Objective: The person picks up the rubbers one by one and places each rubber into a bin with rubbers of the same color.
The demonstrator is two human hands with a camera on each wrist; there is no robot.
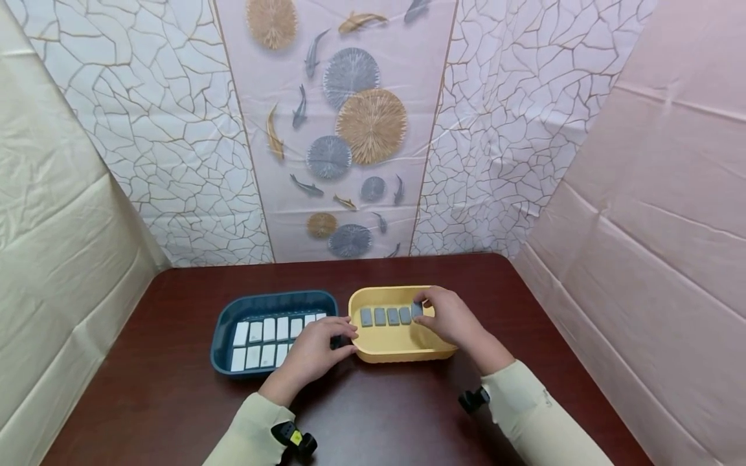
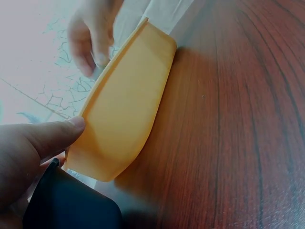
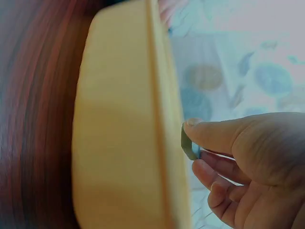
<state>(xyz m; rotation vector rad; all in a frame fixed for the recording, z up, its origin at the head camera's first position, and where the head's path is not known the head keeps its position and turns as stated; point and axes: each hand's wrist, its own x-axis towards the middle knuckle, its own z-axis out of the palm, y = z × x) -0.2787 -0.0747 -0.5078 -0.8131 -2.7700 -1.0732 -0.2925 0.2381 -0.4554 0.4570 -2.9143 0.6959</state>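
In the head view, my right hand (image 1: 450,315) pinches a small grey rectangular tile (image 1: 416,309) between thumb and fingers, at the right end of a row inside the yellow tray (image 1: 402,356). The right wrist view shows that tile (image 3: 187,142) edge-on at the fingertips. Several like grey tiles (image 1: 380,316) stand in line to its left. My left hand (image 1: 315,348) holds the left end of the yellow tray; in the left wrist view its thumb (image 2: 59,136) lies against the rim. The fingers behind that rim are mostly hidden.
Left of the yellow tray stands a dark blue tray (image 1: 218,336) with two rows of white tiles (image 1: 269,329), partly covered by my left hand. Both trays rest on a dark red-brown wooden table (image 1: 384,414). Patterned cloth (image 1: 350,129) hangs behind it.
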